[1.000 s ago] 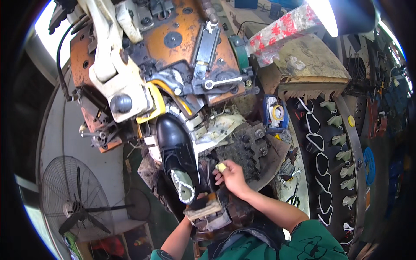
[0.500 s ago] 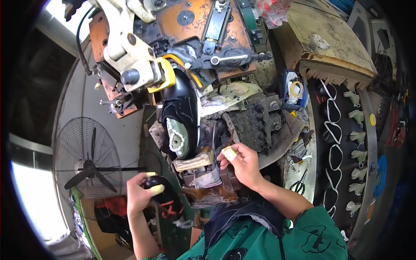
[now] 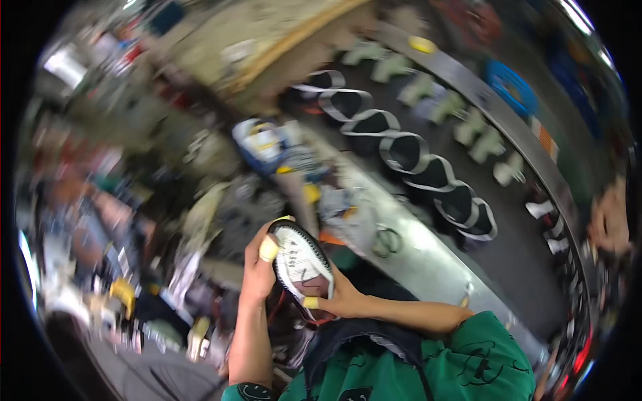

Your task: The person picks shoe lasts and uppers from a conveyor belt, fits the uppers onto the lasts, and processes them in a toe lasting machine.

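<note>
A dark shoe upper [image 3: 304, 266] is in both my hands in front of my chest, its pale underside turned up. That underside is whitish, with stitching around its edge and a brownish patch toward the near end. My left hand [image 3: 256, 267] grips its left side, the yellow-taped thumb resting on the rim. At the near right side my right hand [image 3: 344, 297] is closed on it, with another yellow-wrapped finger on the edge. A bit of red shows below the upper. The palms and several fingers are hidden behind it.
Right of me a dark conveyor belt [image 3: 515, 267] carries several white-rimmed shoe uppers [image 3: 403, 152] and pale green pieces [image 3: 449, 107]. Scissors [image 3: 386, 242] lie on its metal edge [image 3: 428, 267], near a blue bin [image 3: 257, 150]. Machinery at left is blurred. Another person's arm [image 3: 610, 217] shows at far right.
My view has swung right, from the machine toward the belt. The shoe upper, held low in my left hand before, is raised and underside up; my right hand has joined it.
</note>
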Motion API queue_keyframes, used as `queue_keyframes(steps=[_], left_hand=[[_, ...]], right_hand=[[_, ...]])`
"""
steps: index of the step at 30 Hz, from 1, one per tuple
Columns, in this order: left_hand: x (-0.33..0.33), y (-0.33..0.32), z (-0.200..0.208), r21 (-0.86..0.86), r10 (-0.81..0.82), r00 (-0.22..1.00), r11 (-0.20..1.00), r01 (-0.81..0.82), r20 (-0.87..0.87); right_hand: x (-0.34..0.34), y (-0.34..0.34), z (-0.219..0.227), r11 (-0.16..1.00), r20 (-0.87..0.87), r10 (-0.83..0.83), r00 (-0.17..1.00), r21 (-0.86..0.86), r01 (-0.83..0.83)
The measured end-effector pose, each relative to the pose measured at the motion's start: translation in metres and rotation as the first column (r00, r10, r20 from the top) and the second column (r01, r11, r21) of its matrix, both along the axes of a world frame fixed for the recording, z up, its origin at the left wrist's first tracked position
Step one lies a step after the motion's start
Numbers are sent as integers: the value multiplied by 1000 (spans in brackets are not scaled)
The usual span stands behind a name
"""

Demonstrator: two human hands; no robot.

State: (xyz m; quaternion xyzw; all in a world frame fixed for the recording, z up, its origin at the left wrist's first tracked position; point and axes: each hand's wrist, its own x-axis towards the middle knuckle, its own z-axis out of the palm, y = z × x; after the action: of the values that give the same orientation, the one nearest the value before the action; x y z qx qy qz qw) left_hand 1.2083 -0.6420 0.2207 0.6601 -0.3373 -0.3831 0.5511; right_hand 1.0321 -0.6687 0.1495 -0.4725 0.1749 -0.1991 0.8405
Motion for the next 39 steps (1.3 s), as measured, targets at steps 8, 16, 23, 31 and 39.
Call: queue_keyframes(steps=[8, 16, 23, 31, 39], left_hand=[[-219, -251, -136, 27, -540, 834, 841, 541, 109], [-509, -430, -209, -115, -678, 712, 734, 669, -186], [-635, -509, -291, 210, -753, 645, 656, 725, 129], [-609, -525, -378, 285, -650, 621, 756, 590, 439], [-434, -482, -326, 397, -649, 700, 582, 710, -300]], right_hand=[[-205, -107, -115, 645, -609, -727, 319, -443, 623], [-392, -155, -194, 368, -658, -721, -217, -630, 684], [-430, -180, -204, 471, -636, -762, -123, -674, 569], [-445, -156, -237, 833, -812, -537, -227, -553, 8], [-408, -215, -88, 385, -392, -918, 69, -832, 399]])
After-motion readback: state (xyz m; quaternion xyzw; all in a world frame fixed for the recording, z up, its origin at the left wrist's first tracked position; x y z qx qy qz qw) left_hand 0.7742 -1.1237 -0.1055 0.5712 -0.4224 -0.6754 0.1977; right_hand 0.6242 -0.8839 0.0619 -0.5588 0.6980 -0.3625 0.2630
